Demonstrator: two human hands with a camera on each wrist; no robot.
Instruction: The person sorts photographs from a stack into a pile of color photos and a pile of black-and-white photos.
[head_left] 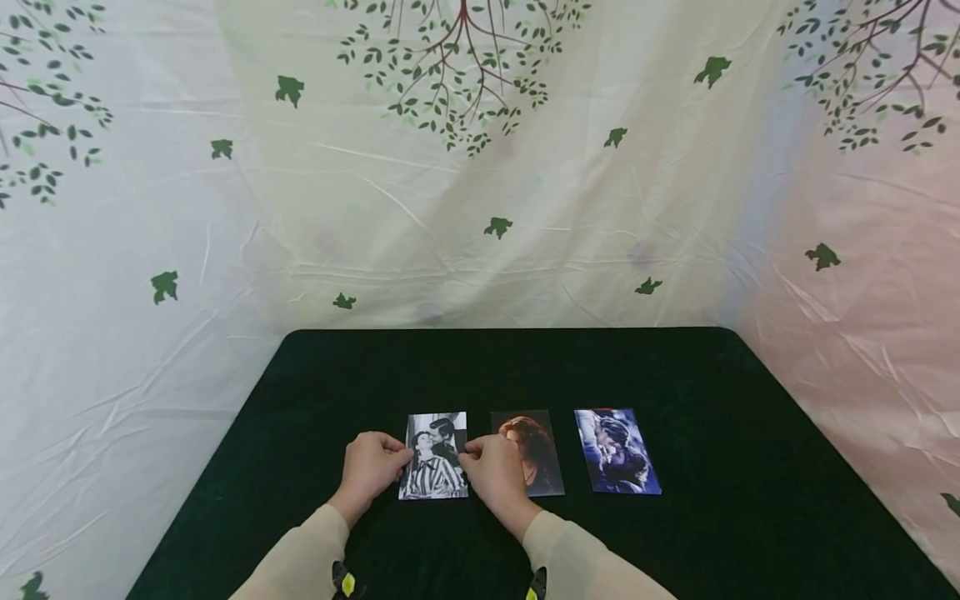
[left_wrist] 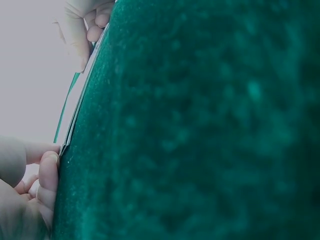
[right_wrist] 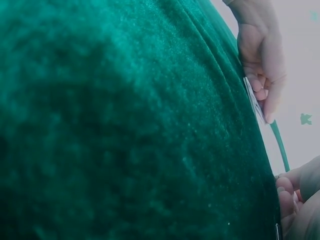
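A black-and-white photo card (head_left: 433,471), printed with two figures, one in stripes, lies on the dark green cloth in the head view. My left hand (head_left: 371,468) pinches its left edge between thumb and fingers. At the opposite edge, my right hand (head_left: 497,472) pinches the card the same way. The left wrist view shows the card (left_wrist: 80,102) nearly edge-on, low over the cloth, with the left hand (left_wrist: 27,187) at its near end. From the right wrist, the right hand (right_wrist: 302,200) appears at the card's near edge. The right hand partly covers a second photo card (head_left: 546,467).
A blue-toned photo card (head_left: 618,454) lies at the right end of the row. Green velvety cloth covers the table (head_left: 510,367). Behind and beside it hangs a pale curtain (head_left: 420,217) printed with leaves and branches.
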